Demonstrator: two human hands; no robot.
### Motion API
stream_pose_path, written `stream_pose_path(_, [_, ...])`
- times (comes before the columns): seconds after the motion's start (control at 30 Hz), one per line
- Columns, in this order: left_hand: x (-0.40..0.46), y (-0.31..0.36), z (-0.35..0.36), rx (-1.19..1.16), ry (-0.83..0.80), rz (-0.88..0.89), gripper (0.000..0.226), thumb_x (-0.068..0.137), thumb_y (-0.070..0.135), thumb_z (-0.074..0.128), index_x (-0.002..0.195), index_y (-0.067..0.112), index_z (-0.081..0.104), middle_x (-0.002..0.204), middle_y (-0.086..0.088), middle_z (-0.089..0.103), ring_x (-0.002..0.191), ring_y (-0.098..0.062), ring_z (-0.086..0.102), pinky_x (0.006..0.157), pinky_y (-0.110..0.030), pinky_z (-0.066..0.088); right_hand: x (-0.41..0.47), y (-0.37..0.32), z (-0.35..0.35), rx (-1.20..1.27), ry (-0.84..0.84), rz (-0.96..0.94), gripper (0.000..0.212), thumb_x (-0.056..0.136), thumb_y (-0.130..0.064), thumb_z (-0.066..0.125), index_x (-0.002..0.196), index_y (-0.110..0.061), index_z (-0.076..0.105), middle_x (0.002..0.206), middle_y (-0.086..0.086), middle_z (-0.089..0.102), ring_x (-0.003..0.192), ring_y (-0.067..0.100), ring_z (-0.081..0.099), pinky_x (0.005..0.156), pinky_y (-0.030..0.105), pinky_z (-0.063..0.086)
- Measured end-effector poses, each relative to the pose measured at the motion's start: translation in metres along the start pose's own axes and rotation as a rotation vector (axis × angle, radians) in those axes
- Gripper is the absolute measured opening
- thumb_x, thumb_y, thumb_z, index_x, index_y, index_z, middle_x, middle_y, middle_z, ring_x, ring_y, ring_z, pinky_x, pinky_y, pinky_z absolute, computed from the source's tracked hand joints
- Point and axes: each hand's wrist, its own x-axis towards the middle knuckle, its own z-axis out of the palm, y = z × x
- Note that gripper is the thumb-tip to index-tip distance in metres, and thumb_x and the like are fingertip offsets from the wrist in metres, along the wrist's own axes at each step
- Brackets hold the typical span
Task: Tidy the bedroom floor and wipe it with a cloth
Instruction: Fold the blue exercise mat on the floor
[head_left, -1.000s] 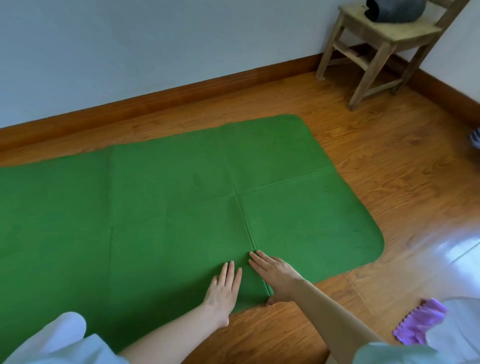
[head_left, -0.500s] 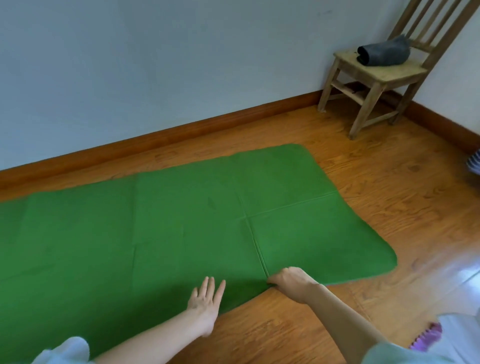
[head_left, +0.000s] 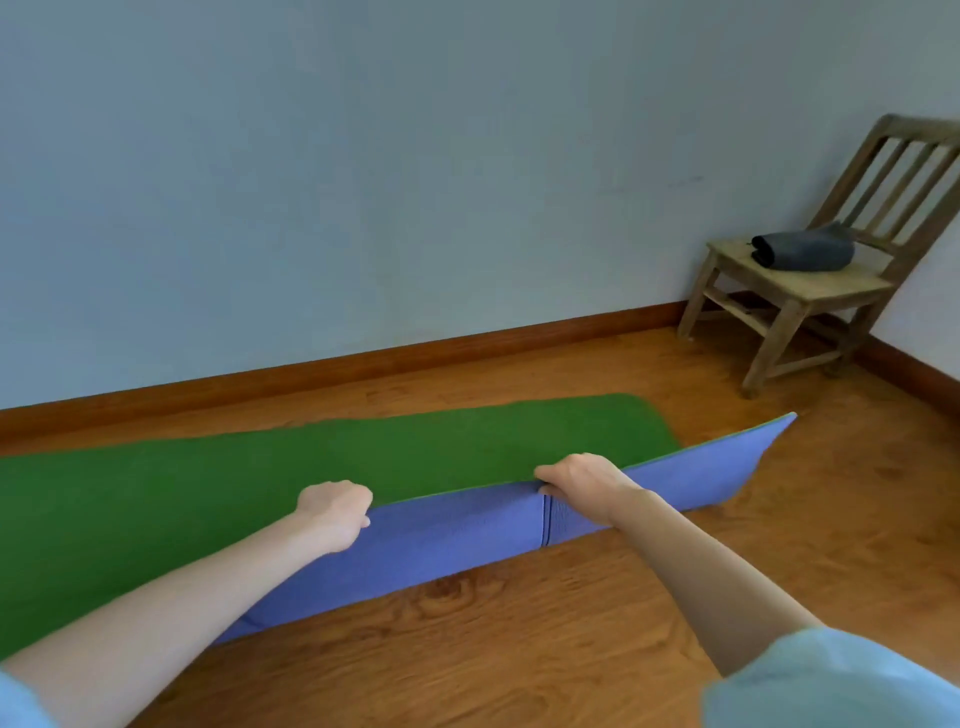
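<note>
Head view: near edge of mat (head_left: 363, 467) is raised off floor (head_left: 519, 649), clamped by left hand (head_left: 332, 512) and right hand (head_left: 584, 480). Both grips should be lifted evenly for a square fold.

Both hands, flat on the mat (head_left: 363, 467) 1 second ago, now grip its near edge, lifted to show the blue underside: left hand (head_left: 335, 514), right hand (head_left: 584, 483).

Home room: wooden floor (head_left: 571, 649), chair (head_left: 810, 291)

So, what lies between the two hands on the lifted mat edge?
Head view: only the mat edge lies between the left hand and right hand.
</note>
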Motion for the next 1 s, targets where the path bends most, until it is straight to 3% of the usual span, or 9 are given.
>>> stream_pose_path(0.1, [0.017,-0.013,-0.012,-0.113,0.251,-0.05,0.033,0.096,0.006,0.041,0.067,0.018,0.03,0.088,0.005,0.062,0.054,-0.01,0.037,0.046,-0.024,0.021,0.02,0.016,-0.025,-0.016,0.001,0.037,0.025,0.101,-0.026,0.036,0.105,-0.006,0.051,0.078,0.01,0.049,0.077,0.031,0.05,0.06,0.033,0.031])
stream_pose_path(0.23, [0.041,-0.02,-0.034,-0.136,0.64,0.028,0.021,0.08,0.014,0.072,0.073,0.016,0.053,0.053,0.011,0.044,0.044,-0.008,0.039,0.042,-0.02,0.016,0.044,0.035,-0.049,-0.022,0.006,0.055,0.017,0.101,-0.025,0.037,0.092,-0.014,0.045,0.08,0.007,0.05,0.082,0.03,0.055,0.062,0.031,0.032])
stream_pose_path(0.43, [0.092,-0.015,-0.025,-0.143,0.792,0.001,0.021,0.069,0.013,0.081,0.088,0.012,0.071,0.075,-0.001,0.07,0.068,-0.021,0.066,0.062,-0.032,0.048,0.07,0.05,-0.02,-0.044,0.25,0.178,0.017,0.098,-0.022,0.046,0.083,-0.017,0.039,0.077,0.005,0.055,0.069,0.028,0.05,0.055,0.031,0.029])
stream_pose_path(0.53, [0.107,-0.012,-0.017,-0.16,0.893,-0.036,0.033,0.068,0.01,0.082,0.099,0.01,0.07,0.091,-0.005,0.071,0.084,-0.026,0.066,0.072,-0.039,0.05,0.083,0.052,-0.005,-0.118,0.502,0.159,0.036,0.065,-0.006,0.081,0.062,-0.016,0.047,0.052,-0.002,0.047,0.044,0.023,0.042,0.047,0.025,0.023])
stream_pose_path(0.63, [0.114,-0.005,0.002,-0.14,1.014,0.031,0.052,0.068,0.003,0.079,0.116,0.01,0.059,0.119,-0.009,0.061,0.108,-0.027,0.055,0.087,-0.041,0.043,0.096,0.053,0.008,-0.113,0.587,0.212,0.028,0.058,-0.003,0.084,0.066,-0.013,0.059,0.062,0.001,0.06,0.052,0.025,0.052,0.051,0.028,0.032])
stream_pose_path(0.77, [0.107,0.003,0.049,0.192,0.821,0.332,0.098,0.049,-0.005,0.082,0.134,0.013,0.037,0.154,-0.01,0.02,0.127,-0.027,0.036,0.102,-0.041,0.029,0.102,0.043,0.007,-0.063,0.627,0.363,0.027,0.062,-0.01,0.085,0.081,-0.009,0.065,0.105,0.015,0.065,0.085,0.034,0.062,0.07,0.04,0.049])
stream_pose_path(0.83, [0.105,0.004,0.066,0.311,0.655,0.308,0.112,0.053,-0.001,0.078,0.145,0.008,0.015,0.156,-0.011,0.011,0.139,-0.03,0.024,0.11,-0.045,0.024,0.102,0.037,0.012,-0.029,0.625,0.442,0.053,0.062,-0.016,0.085,0.109,-0.006,0.063,0.132,0.025,0.049,0.112,0.042,0.053,0.089,0.048,0.045])
stream_pose_path(0.93, [0.101,0.012,0.068,0.355,0.501,0.184,0.104,0.068,0.001,0.061,0.146,0.006,-0.008,0.154,-0.013,0.004,0.141,-0.031,0.0,0.111,-0.047,0.011,0.094,0.024,0.031,-0.086,0.593,0.358,0.103,0.049,-0.003,0.086,0.139,-0.011,0.036,0.146,0.025,0.025,0.133,0.04,0.027,0.105,0.05,0.027])
stream_pose_path(1.0, [0.105,0.017,0.066,0.368,0.502,0.152,0.094,0.083,0.001,0.051,0.145,0.009,-0.019,0.149,-0.016,-0.023,0.136,-0.032,-0.022,0.112,-0.046,-0.002,0.087,0.017,0.043,-0.131,0.507,0.23,0.11,0.035,0.009,0.081,0.135,-0.013,0.041,0.145,0.023,0.029,0.131,0.039,0.031,0.097,0.05,0.041])
